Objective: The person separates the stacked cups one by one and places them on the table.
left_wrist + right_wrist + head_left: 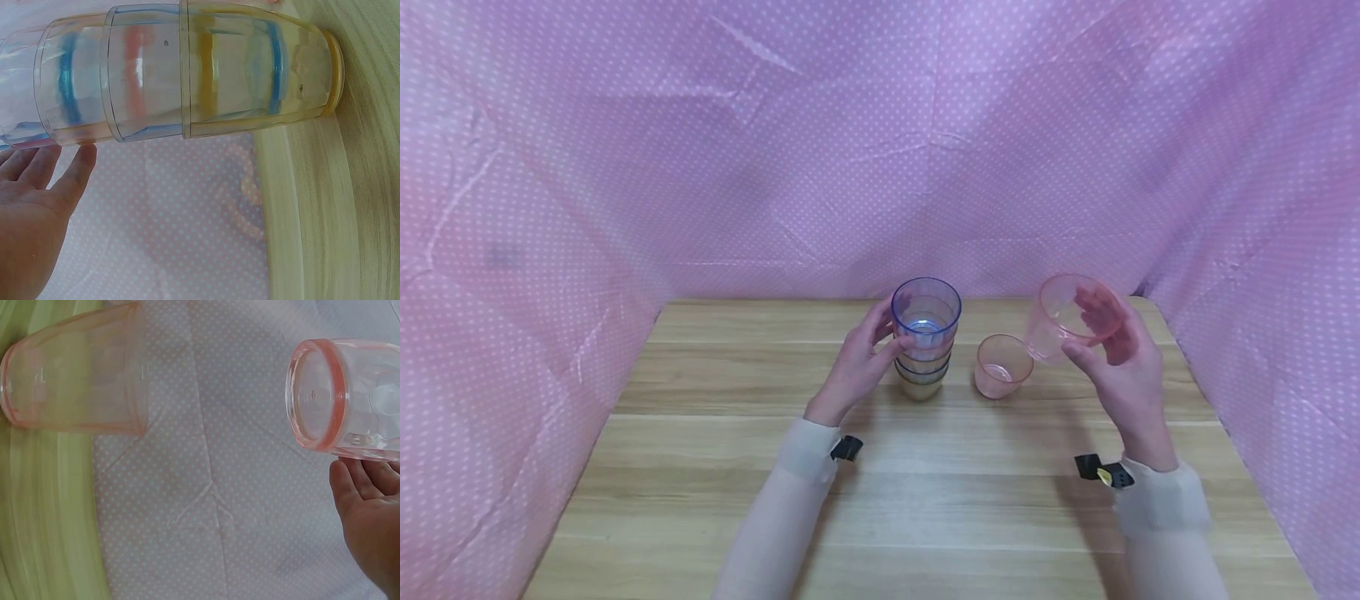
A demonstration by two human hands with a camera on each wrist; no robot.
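A tall stack of nested clear plastic cups [922,367] stands upright on the table, a blue-rimmed cup [927,302] on top and a yellow cup [250,75] at the bottom. My left hand [861,362] holds the stack near its top, thumb on the near side and fingers behind. To the right, my right hand [1126,387] grips a pink cup [1047,329] raised above the table, its mouth up; the base shows in the right wrist view. Between the stack and that hand, an orange-pink cup [1000,382] stands upright on the table.
The wooden table [880,517] reaches back to a pink polka-dot cloth [820,150] hung behind and along both sides. The stack and the standing cup are near the table's back edge. Dark straps [847,448] are on both wrists.
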